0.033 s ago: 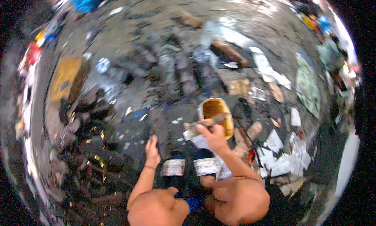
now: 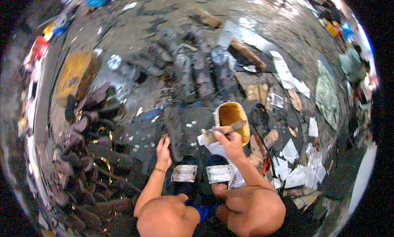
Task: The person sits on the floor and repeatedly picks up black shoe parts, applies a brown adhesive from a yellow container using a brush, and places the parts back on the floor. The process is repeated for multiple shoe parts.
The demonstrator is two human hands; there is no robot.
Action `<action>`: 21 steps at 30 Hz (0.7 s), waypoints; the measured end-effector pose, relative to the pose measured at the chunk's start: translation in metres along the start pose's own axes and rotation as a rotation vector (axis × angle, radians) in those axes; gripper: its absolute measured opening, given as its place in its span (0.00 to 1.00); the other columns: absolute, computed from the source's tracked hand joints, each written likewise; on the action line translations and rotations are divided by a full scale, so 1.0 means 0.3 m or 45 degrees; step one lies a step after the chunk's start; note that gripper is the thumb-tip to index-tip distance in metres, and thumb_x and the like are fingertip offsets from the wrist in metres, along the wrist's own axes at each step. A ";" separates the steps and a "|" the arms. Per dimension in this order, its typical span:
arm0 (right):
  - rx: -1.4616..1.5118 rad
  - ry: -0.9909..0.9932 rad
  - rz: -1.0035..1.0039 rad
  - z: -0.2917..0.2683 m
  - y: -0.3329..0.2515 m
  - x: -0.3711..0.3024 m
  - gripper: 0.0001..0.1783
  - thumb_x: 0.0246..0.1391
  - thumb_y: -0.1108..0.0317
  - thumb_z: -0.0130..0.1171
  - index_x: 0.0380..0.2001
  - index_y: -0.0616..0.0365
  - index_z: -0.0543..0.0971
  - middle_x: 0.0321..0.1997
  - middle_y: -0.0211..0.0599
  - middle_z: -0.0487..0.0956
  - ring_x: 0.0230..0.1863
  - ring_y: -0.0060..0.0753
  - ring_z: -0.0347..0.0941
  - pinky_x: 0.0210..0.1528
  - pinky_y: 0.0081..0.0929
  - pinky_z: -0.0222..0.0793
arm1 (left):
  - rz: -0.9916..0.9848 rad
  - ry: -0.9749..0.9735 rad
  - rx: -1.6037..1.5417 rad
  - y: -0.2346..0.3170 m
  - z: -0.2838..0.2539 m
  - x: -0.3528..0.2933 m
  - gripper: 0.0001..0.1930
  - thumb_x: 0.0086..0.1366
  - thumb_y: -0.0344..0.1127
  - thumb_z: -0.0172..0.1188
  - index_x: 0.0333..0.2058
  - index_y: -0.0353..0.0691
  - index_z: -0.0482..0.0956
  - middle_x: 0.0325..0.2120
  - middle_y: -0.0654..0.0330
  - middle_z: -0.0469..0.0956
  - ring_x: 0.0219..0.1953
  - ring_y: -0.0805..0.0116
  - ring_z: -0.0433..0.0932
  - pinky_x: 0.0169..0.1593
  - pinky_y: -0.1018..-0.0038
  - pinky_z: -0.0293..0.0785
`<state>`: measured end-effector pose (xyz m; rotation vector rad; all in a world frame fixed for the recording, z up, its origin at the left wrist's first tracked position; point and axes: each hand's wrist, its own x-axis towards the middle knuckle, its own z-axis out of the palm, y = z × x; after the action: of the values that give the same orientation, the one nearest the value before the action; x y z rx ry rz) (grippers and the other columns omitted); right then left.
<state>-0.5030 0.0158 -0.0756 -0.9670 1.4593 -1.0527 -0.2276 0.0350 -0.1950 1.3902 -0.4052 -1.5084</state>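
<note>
A dark, littered floor [image 2: 172, 77] is filling the view, with rows of dark shoe soles [image 2: 193, 68] lying across its middle and a heap of dark shoe pieces [image 2: 90, 155] piling up along the person's left. White paper scraps [image 2: 299, 171] are lying scattered on the right, near a yellow board [image 2: 72, 75] far off on the other side. The person is squatting, bare knees at the lower edge, feet in dark sandals with pale straps [image 2: 201, 173] resting just below the hands. A pale tub of yellow-brown glue [image 2: 232, 120] is standing just ahead of the right sandal. The right hand [image 2: 230, 142] is closing around a brush [image 2: 223, 130] — its handle is slanting up over the tub's near rim, bristle end pointing left. The left hand [image 2: 163, 148] is reaching forward, fingers bent and touching the edge of a long dark sole [image 2: 174, 132] lying on the floor between the hands — whether it is gripping it I cannot tell.
</note>
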 end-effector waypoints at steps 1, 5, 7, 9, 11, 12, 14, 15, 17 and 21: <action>0.026 0.023 0.134 0.001 -0.043 -0.008 0.14 0.59 0.65 0.64 0.44 0.62 0.80 0.35 0.28 0.81 0.29 0.17 0.72 0.34 0.18 0.71 | -0.097 -0.013 -0.126 0.041 0.043 0.042 0.21 0.73 0.43 0.53 0.57 0.35 0.74 0.55 0.59 0.75 0.53 0.65 0.75 0.56 0.66 0.72; -0.050 0.036 0.243 0.002 -0.063 -0.030 0.16 0.58 0.63 0.66 0.44 0.61 0.80 0.34 0.26 0.79 0.26 0.14 0.69 0.31 0.15 0.68 | -0.248 -0.324 -0.501 0.217 0.104 0.281 0.24 0.74 0.50 0.50 0.58 0.36 0.72 0.56 0.62 0.75 0.52 0.64 0.77 0.52 0.67 0.76; -0.300 -0.031 0.275 0.053 -0.153 -0.046 0.17 0.59 0.63 0.65 0.46 0.62 0.79 0.38 0.30 0.81 0.33 0.21 0.76 0.37 0.20 0.73 | -0.201 -0.050 -0.476 0.307 0.048 0.352 0.26 0.73 0.52 0.51 0.58 0.37 0.71 0.54 0.61 0.77 0.52 0.63 0.78 0.51 0.68 0.76; -0.310 -0.012 0.048 -0.022 -0.099 -0.019 0.14 0.61 0.67 0.62 0.46 0.66 0.79 0.41 0.35 0.81 0.40 0.26 0.77 0.46 0.27 0.74 | 0.078 0.329 -0.161 0.312 -0.012 0.386 0.25 0.71 0.50 0.55 0.58 0.38 0.71 0.54 0.60 0.77 0.53 0.62 0.77 0.51 0.67 0.74; -0.456 0.059 -0.248 -0.032 -0.129 -0.008 0.14 0.61 0.68 0.62 0.47 0.65 0.79 0.40 0.37 0.81 0.41 0.26 0.76 0.46 0.26 0.72 | 0.659 0.505 0.398 0.347 -0.179 0.402 0.21 0.67 0.41 0.60 0.55 0.38 0.73 0.51 0.55 0.78 0.53 0.58 0.75 0.54 0.62 0.70; -0.757 0.276 -0.427 -0.132 0.002 0.043 0.13 0.61 0.68 0.61 0.45 0.64 0.80 0.38 0.36 0.81 0.39 0.25 0.76 0.43 0.26 0.72 | 0.883 0.542 0.668 0.398 -0.178 0.429 0.20 0.66 0.40 0.60 0.53 0.38 0.73 0.49 0.54 0.79 0.52 0.56 0.75 0.54 0.61 0.70; -1.080 0.323 -0.706 -0.228 0.100 0.111 0.11 0.61 0.68 0.62 0.44 0.63 0.80 0.36 0.38 0.82 0.33 0.29 0.77 0.37 0.27 0.72 | 1.291 0.615 1.230 0.578 -0.187 0.451 0.19 0.63 0.37 0.61 0.51 0.37 0.74 0.46 0.52 0.79 0.50 0.52 0.75 0.56 0.58 0.69; -1.386 0.227 -0.666 -0.256 0.136 0.116 0.12 0.61 0.67 0.62 0.43 0.63 0.80 0.37 0.38 0.82 0.33 0.30 0.77 0.38 0.28 0.73 | 1.333 0.716 1.417 0.671 -0.240 0.464 0.19 0.60 0.35 0.61 0.50 0.37 0.75 0.45 0.51 0.79 0.49 0.50 0.75 0.56 0.58 0.69; -1.359 0.271 -0.629 -0.197 0.106 0.166 0.13 0.60 0.65 0.62 0.42 0.64 0.80 0.37 0.40 0.82 0.34 0.32 0.78 0.40 0.30 0.73 | 1.522 0.905 1.733 0.893 -0.386 0.522 0.14 0.56 0.32 0.59 0.42 0.37 0.80 0.39 0.48 0.81 0.44 0.46 0.77 0.53 0.55 0.72; -1.201 0.185 -0.164 -0.247 -0.118 -0.002 0.14 0.54 0.60 0.64 0.34 0.60 0.84 0.30 0.49 0.83 0.31 0.42 0.81 0.37 0.37 0.76 | 0.615 0.952 2.361 1.110 -0.487 0.596 0.10 0.61 0.36 0.56 0.36 0.38 0.83 0.36 0.44 0.83 0.39 0.46 0.83 0.41 0.55 0.80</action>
<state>-0.5752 0.0146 -0.0366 -1.6730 2.0879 -0.4836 0.0755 -0.2045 -0.0727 2.6665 -1.6670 0.2757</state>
